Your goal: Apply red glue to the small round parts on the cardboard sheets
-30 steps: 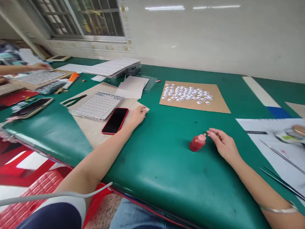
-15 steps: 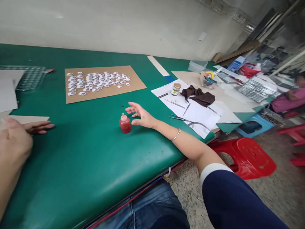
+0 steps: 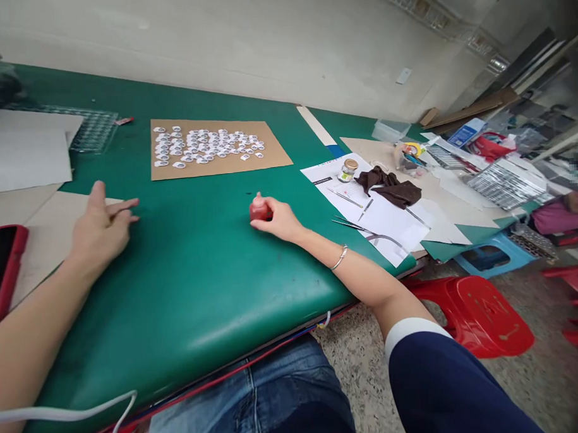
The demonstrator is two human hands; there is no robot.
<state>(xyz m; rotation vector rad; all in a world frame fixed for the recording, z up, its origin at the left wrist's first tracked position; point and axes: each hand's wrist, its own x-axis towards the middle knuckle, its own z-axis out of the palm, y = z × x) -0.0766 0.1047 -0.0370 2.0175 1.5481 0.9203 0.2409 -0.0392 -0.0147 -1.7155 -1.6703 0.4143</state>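
Observation:
My right hand (image 3: 285, 220) is wrapped round a small red squeeze bottle (image 3: 257, 211) with a pinkish nozzle, over the middle of the green table (image 3: 190, 258). Its fingers hide part of the bottle. On the left, my left hand (image 3: 102, 226) holds nothing; its thumb points up and the fingers reach out apart, beside the edge of a beige sheet (image 3: 42, 206). Beyond both hands lies a brown cardboard sheet (image 3: 221, 173) bearing many small white tag-like pieces (image 3: 205, 145) with dark round marks.
A red-cased phone (image 3: 9, 270) lies at the left. White papers (image 3: 389, 238) at the right carry a glass jar (image 3: 348, 170), tweezers (image 3: 350, 225) and a dark brown cloth (image 3: 392, 191). A red stool (image 3: 491, 313) stands by the table; a person in pink (image 3: 564, 216) sits farther off.
My right hand has closed round the red bottle. My left hand has turned, with its fingers pointing right. The view has swung left, bringing the phone and a white cable into sight.

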